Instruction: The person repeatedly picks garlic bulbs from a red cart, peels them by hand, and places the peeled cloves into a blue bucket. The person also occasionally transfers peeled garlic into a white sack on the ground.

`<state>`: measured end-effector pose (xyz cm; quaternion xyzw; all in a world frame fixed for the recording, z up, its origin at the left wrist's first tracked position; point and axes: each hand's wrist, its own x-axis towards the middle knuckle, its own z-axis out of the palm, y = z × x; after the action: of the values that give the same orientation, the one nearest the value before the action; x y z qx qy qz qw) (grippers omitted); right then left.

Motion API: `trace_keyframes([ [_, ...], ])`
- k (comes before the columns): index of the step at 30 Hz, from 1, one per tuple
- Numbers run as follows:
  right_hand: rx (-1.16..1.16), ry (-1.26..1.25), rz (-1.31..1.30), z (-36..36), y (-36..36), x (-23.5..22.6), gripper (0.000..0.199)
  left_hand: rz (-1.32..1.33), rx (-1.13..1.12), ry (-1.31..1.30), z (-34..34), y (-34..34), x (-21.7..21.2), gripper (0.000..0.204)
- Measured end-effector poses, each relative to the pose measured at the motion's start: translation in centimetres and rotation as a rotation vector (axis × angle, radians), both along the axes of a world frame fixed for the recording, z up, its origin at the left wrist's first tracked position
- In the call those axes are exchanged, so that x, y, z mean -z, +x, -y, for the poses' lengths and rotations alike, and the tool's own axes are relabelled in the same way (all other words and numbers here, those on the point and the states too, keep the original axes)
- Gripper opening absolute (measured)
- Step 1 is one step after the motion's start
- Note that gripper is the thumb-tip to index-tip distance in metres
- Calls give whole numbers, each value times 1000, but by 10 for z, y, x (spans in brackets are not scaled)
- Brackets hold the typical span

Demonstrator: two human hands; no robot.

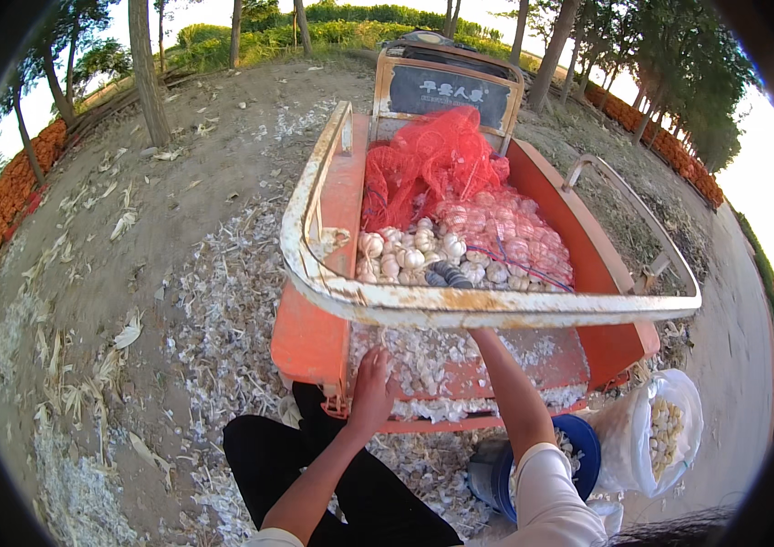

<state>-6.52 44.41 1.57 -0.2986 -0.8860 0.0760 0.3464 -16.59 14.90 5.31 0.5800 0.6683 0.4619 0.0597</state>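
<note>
My right hand [449, 273] reaches under the white rail to a heap of garlic bulbs [410, 258]. Dark grey ringed wraps cover its stretched fingers, which touch the bulbs; the rail hides the rest of the hand. Lower left, my left hand [372, 387] is closed over the peel-strewn front of the orange cart bed [309, 342]. Whatever its fingers may hold cannot be made out. Behind the loose bulbs lies a red mesh sack [428, 164], partly filled with more garlic.
A rusty white rail [487, 310] arches across the bed above my forearms. By my right arm stand a blue bucket [587, 460] and a white sack [606, 428] with pale cloves inside. Dry garlic skins [223, 319] litter the ground. Trees [145, 82] rise behind.
</note>
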Motion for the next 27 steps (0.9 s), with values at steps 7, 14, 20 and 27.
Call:
trace_keyframes([
  [7,352,-517,539,-136,-155,-81,56,-56,12,3,-3,-14,28,55],
  [14,208,-393,781,-175,-180,-28,56,141,-65,-24,-11,-16,11,60],
  [20,42,-237,838,-91,-139,-44,50,137,-150,-135,-18,-16,-10,76],
  [27,9,-175,741,-26,-101,-108,47,-71,-224,-67,-36,-1,-4,82],
])
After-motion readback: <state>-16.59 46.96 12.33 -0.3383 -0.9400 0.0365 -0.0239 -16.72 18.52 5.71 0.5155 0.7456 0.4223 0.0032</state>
